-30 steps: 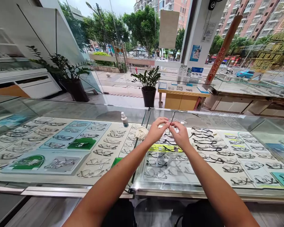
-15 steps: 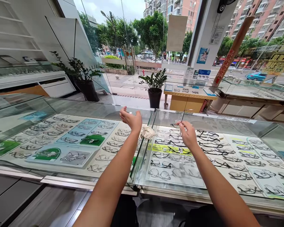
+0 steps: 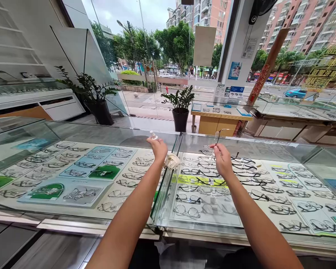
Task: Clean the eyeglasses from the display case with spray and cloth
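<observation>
My left hand [image 3: 157, 147] is closed around a small white spray bottle [image 3: 154, 135] on top of the glass display counter [image 3: 106, 132]; only the bottle's top shows above my fingers. A crumpled white cloth [image 3: 172, 161] lies just right of that hand. My right hand [image 3: 222, 158] pinches a thin-framed pair of glasses [image 3: 222, 133], holding it up over the counter glass. Rows of eyeglasses [image 3: 201, 192] lie on trays inside the counter under both arms.
Two potted plants [image 3: 180, 106] [image 3: 93, 95] stand on the floor beyond the counter. A wooden display table [image 3: 220, 119] and further glass counters [image 3: 296, 112] are at the right. Glass shopfront panes face a street with trees.
My hands parted from the glasses. The left hand swung left and closed on the spray bottle. The right hand kept the glasses and stayed over the counter.
</observation>
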Available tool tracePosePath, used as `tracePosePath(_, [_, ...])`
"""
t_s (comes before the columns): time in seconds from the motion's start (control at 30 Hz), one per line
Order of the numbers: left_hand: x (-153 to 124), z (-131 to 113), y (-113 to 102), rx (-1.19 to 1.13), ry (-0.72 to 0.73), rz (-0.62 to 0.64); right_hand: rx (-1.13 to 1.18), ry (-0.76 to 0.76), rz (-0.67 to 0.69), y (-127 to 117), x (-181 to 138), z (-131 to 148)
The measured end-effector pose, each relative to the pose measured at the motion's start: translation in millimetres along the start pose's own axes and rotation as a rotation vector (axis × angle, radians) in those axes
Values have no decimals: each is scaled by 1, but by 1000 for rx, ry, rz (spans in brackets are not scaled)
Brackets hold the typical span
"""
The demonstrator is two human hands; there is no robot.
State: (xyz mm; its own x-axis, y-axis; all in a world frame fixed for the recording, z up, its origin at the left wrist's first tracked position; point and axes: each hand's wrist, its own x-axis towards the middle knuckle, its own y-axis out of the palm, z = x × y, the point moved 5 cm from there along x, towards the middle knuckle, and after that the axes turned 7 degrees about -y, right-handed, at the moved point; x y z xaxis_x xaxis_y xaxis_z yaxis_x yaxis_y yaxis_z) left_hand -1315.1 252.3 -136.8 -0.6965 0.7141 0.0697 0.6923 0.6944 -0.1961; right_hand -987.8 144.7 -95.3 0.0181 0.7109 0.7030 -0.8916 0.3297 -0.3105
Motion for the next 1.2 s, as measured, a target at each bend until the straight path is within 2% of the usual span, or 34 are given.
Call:
tracePosePath(0.07, [-8, -10, 5, -78, 47, 68, 16, 7, -11, -1, 1, 1])
tracePosePath(0.13, [-22, -22, 15, -206, 77, 225, 44, 24, -14, -2, 1, 2])
tracePosePath(0.23, [-57, -39, 32, -463, 21, 624, 120, 47, 4, 0, 1, 3])
tracePosePath(0.37, [-112, -56, 40, -620, -191, 1190, 205, 71, 80, 6, 1, 7])
tracePosePath(0.43, [-133, -61, 39, -575, -245, 1365, 244, 81, 140, 10, 0, 9])
tracePosePath(0.47, [-139, -61, 38, -538, -253, 1410, 268, 87, 172, 12, -1, 10])
tracePosePath(0.53, [-146, -60, 38, -462, -237, 1429, 315, 98, 226, 17, -2, 13])
tracePosePath(0.6, [-148, -59, 39, -397, -163, 1379, 353, 115, 261, 21, -4, 16])
tracePosePath(0.77, [-141, -61, 39, -297, 203, 1087, 466, 154, 301, 27, -6, 24])
tracePosePath(0.87, [-139, -63, 37, -246, 387, 975, 515, 178, 342, 30, -8, 26])
tracePosePath(1.03, [-134, -54, 40, -186, 414, 937, 528, 171, 439, 38, -14, 26])
tracePosePath(1.2, [-130, -51, 40, -126, 428, 889, 520, 171, 443, 40, -15, 25])
